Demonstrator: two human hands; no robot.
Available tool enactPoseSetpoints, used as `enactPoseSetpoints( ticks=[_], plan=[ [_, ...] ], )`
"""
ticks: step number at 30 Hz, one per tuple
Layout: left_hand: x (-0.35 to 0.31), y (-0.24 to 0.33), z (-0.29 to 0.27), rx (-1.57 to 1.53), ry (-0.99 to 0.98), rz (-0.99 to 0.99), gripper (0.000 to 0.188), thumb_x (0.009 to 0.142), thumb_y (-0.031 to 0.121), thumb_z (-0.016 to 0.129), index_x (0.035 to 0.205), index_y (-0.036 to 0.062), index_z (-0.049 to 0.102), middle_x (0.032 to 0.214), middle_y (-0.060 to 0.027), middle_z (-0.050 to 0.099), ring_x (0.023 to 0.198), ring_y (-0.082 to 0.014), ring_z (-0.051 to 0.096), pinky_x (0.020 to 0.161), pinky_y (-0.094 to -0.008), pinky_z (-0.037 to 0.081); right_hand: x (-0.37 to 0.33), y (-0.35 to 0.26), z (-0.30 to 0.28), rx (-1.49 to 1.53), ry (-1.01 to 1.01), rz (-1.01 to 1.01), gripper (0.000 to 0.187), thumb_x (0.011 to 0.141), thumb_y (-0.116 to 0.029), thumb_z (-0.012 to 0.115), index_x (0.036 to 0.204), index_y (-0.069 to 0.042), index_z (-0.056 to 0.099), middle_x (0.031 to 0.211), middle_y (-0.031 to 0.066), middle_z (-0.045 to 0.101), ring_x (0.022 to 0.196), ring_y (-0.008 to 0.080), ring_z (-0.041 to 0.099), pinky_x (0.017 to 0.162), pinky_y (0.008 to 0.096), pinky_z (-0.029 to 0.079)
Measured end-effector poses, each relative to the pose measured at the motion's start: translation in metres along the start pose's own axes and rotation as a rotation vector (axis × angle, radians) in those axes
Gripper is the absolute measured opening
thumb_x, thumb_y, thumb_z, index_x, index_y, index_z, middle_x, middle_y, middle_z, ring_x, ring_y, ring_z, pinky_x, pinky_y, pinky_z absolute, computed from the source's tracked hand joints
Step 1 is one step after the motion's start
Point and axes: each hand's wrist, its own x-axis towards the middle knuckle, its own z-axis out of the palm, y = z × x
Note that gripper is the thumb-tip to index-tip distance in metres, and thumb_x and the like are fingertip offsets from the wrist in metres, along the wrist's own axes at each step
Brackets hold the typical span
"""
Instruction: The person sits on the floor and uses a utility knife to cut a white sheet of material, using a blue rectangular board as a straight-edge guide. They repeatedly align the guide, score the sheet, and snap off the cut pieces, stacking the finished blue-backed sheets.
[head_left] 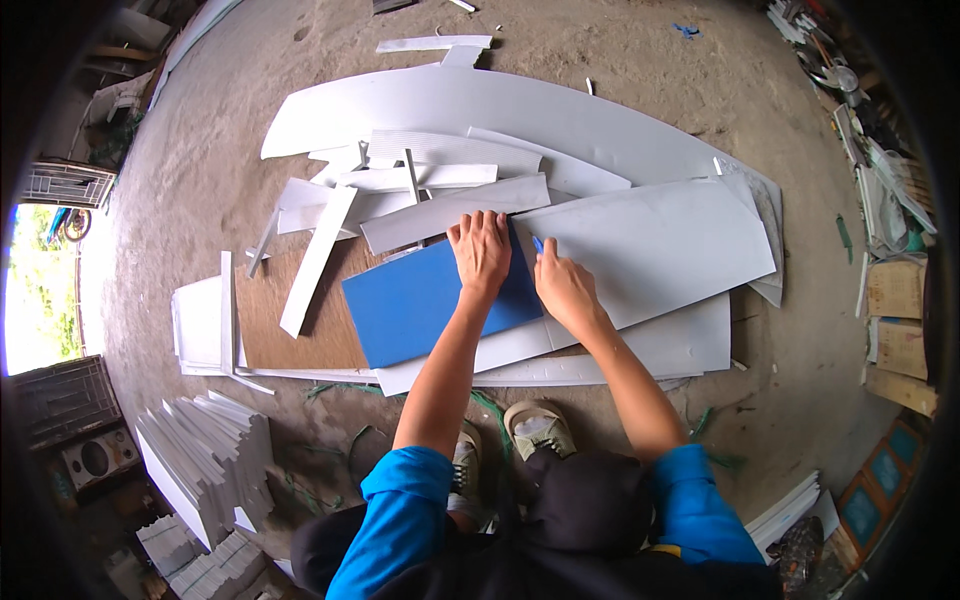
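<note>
Bare concrete floor [200, 140] fills most of my head-camera view, with a bright doorway [45, 290] at the far left and a speaker [97, 460] below it. Along the right side I can make out brown boxes [897, 290] among piled odds and ends. Directly below me, a brown plywood board [270, 320] lies among white sheets, and across its right part rests a rectangular blue panel [400, 310], slightly turned. The left hand [481, 250] lies flat on this panel, its fingers stretched toward the upper edge, next to a long white strip [440, 217]. The right hand [567, 290] is closed around a slim blue tool [538, 244], just beside the panel's right edge and over a large white sheet [660, 240]; the grip hides most of the tool, so I cannot tell its working end. The two hands are near each other but apart. Beyond them I see loose white offcuts [322, 260] and a long curved white sheet [520, 105]. Nearer the body, a leaning stack of white sheets [205, 450] stands at left, and green strings [357, 445] trail near the shoes [540, 428].
</note>
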Motion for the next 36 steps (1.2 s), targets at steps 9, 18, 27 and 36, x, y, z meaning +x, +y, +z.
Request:
enactPoseSetpoints(
  ticks=[9,18,27,36],
  plan=[
    [-0.002,-0.001,0.0,0.037,-0.069,-0.03,0.024,0.089,0.022,0.041,0.083,0.0036,0.054,0.082,-0.0104,0.055,0.084,-0.0273,0.049,0.076,-0.0399,0.034,0.031,-0.012,0.027,0.018,0.09,-0.039,0.031,0.084,-0.011,0.042,0.107,0.01,0.041,0.066,0.0226,0.06,0.065,0.0373,0.062,0.058,0.0431,0.051],
    [-0.002,0.0,0.002,0.042,-0.034,-0.007,0.022,0.089,0.023,0.044,0.083,0.0039,0.053,0.084,-0.0105,0.055,0.085,-0.0271,0.049,0.076,-0.0402,0.034,0.047,-0.018,0.01,0.04,-0.088,0.059,0.018,0.08,-0.007,0.042,0.092,0.005,0.047,0.077,0.0254,0.061,0.075,0.0387,0.062,0.067,0.044,0.05],
    [-0.005,-0.002,0.004,0.081,0.055,-0.007,0.026,0.089,0.027,0.044,0.079,0.0049,0.054,0.08,-0.0097,0.053,0.082,-0.026,0.049,0.076,-0.0395,0.034,-0.08,0.02,0.03,0.069,-0.361,0.108,0.024,0.089,-0.018,0.037,0.095,0.005,0.043,0.073,0.0298,0.058,0.074,0.0456,0.057,0.065,0.05,0.047],
    [0.0,-0.006,-0.003,0.02,-0.099,-0.122,0.028,0.09,0.023,0.037,0.082,0.0045,0.056,0.083,-0.0086,0.058,0.086,-0.0259,0.051,0.077,-0.0397,0.034,-0.05,-0.005,-0.029,0.04,-0.16,0.071,0.022,0.09,-0.019,0.038,0.094,0.002,0.044,0.064,0.0227,0.059,0.064,0.0387,0.061,0.057,0.0467,0.049]
  ],
)
